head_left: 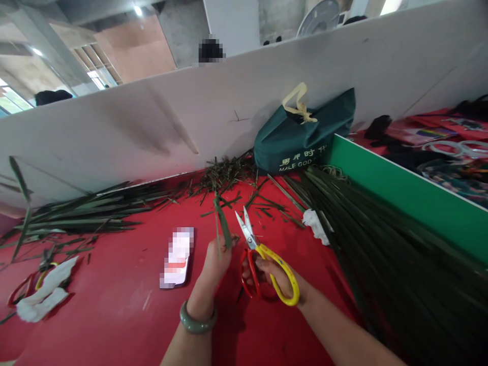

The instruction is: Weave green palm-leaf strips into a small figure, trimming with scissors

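Observation:
My left hand [215,262], a green bangle on its wrist, pinches a short green leaf strip [222,223] and holds it upright above the red tabletop [114,315]. My right hand [272,277] grips a pair of scissors [263,259] with one yellow and one red handle. The blades are open and point up toward the strip, just to its right, without touching it.
A phone [177,256] lies left of my left hand. Long green leaves are piled at the right [381,254] and back left [84,213], with cut scraps [224,175] by the white partition. A green bag [301,132], white tissue [314,223], a second pair of scissors [28,284] and a green divider [400,188] lie around.

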Demonstrator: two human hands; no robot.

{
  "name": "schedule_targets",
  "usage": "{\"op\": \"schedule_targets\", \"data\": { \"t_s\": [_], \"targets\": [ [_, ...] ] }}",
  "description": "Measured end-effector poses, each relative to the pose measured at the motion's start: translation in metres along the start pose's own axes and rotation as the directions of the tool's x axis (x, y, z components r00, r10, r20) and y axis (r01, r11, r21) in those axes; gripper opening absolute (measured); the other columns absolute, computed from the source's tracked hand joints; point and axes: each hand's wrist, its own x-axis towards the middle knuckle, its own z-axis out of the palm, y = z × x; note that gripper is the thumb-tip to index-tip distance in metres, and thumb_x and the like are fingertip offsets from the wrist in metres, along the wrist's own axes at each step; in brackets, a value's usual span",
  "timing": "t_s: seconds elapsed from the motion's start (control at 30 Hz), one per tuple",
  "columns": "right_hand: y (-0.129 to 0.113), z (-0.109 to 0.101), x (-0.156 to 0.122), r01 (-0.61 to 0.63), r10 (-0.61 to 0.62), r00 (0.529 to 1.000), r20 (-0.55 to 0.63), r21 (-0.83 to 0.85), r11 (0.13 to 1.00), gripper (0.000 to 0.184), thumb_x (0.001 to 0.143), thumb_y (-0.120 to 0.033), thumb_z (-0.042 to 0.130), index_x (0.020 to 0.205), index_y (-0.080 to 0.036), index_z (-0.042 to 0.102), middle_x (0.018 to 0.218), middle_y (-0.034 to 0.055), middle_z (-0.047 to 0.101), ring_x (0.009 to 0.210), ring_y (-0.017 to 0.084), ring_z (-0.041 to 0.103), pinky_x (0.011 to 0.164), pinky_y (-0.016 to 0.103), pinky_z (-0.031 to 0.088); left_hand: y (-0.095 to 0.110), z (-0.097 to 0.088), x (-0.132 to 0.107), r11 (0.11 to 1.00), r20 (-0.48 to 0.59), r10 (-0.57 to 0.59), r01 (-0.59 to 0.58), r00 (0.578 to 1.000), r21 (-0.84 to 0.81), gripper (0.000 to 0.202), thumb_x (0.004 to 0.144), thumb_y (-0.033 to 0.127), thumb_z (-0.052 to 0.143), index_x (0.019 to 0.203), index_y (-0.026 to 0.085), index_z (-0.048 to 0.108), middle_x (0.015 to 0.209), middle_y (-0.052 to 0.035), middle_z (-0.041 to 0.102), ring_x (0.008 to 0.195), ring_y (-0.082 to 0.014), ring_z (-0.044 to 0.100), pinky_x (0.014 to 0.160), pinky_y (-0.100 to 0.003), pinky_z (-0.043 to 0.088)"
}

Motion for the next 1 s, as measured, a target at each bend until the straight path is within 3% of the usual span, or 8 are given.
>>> {"op": "schedule_targets", "data": {
  "t_s": [0.23, 0.43, 0.63, 0.77, 0.87, 1.0],
  "targets": [
    [-0.001, 0.000, 0.001, 0.027, -0.028, 0.999, 0.036, 0.029, 0.999, 0.026, 0.074, -0.044, 0.050, 0.081, -0.019, 0.056, 0.070, 0.0030, 0.061, 0.070, 0.017, 0.060, 0.064, 0.030, 0.046, 0.000, 0.005, 0.000, 0.999, 0.072, 0.048, -0.048, 0.996, -0.005, 0.018, 0.077, 0.024, 0.046, 0.081, 0.020, 0.063, 0.081, -0.0021, 0.065, 0.076, -0.0129, 0.058, 0.071, -0.024, 0.044],
    [0.004, -0.006, 0.004, 0.005, -0.007, 0.999, 0.042, 0.044, 0.999, 0.043, 0.072, -0.056, 0.045, 0.080, -0.016, 0.057, 0.065, 0.0053, 0.060, 0.064, 0.017, 0.060, 0.060, 0.029, 0.046, 0.003, 0.007, -0.003, 0.999, 0.073, 0.035, -0.036, 0.997, 0.015, 0.020, 0.078, 0.021, 0.043, 0.082, 0.020, 0.063, 0.084, -0.0026, 0.065, 0.080, -0.0133, 0.058, 0.073, -0.024, 0.043],
    [0.006, -0.008, 0.008, 0.035, -0.035, 0.999, 0.006, 0.045, 0.998, 0.049, 0.070, -0.059, 0.044, 0.083, -0.014, 0.056, 0.068, 0.0057, 0.059, 0.060, 0.013, 0.057, 0.056, 0.025, 0.046, 0.009, 0.003, -0.002, 0.996, 0.103, 0.034, -0.042, 0.994, 0.082, 0.020, 0.077, 0.020, 0.043, 0.078, 0.018, 0.063, 0.077, -0.0035, 0.064, 0.073, -0.0134, 0.058, 0.067, -0.023, 0.044],
    [-0.006, -0.004, 0.005, 0.088, -0.094, 0.987, -0.132, -0.044, 0.995, 0.046, 0.069, -0.059, 0.046, 0.081, -0.015, 0.054, 0.063, 0.0017, 0.057, 0.051, 0.010, 0.053, 0.050, 0.023, 0.044, 0.006, 0.003, -0.001, 0.988, 0.070, 0.038, -0.048, 0.997, 0.147, 0.021, 0.077, 0.021, 0.043, 0.081, 0.019, 0.064, 0.079, -0.0044, 0.065, 0.076, -0.0142, 0.058, 0.068, -0.024, 0.043],
    [-0.018, -0.004, 0.003, 0.179, -0.209, 0.940, -0.268, -0.133, 0.975, 0.041, 0.067, -0.056, 0.052, 0.083, -0.018, 0.051, 0.064, -0.0005, 0.056, 0.052, 0.009, 0.053, 0.049, 0.021, 0.043, 0.003, 0.004, -0.001, 0.978, 0.026, 0.012, -0.017, 1.000, 0.207, 0.021, 0.077, 0.022, 0.044, 0.084, 0.021, 0.064, 0.080, -0.0050, 0.065, 0.076, -0.0149, 0.059, 0.067, -0.024, 0.043],
    [-0.028, -0.011, 0.001, 0.248, -0.298, 0.903, -0.311, -0.189, 0.950, 0.042, 0.066, -0.056, 0.054, 0.085, -0.018, 0.051, 0.067, 0.0002, 0.056, 0.056, 0.011, 0.053, 0.051, 0.022, 0.043, 0.003, 0.004, -0.002, 0.971, 0.019, 0.005, -0.010, 1.000, 0.237, 0.021, 0.076, 0.023, 0.045, 0.083, 0.021, 0.064, 0.077, -0.0046, 0.065, 0.074, -0.0143, 0.059, 0.065, -0.023, 0.043]
  ]
}}
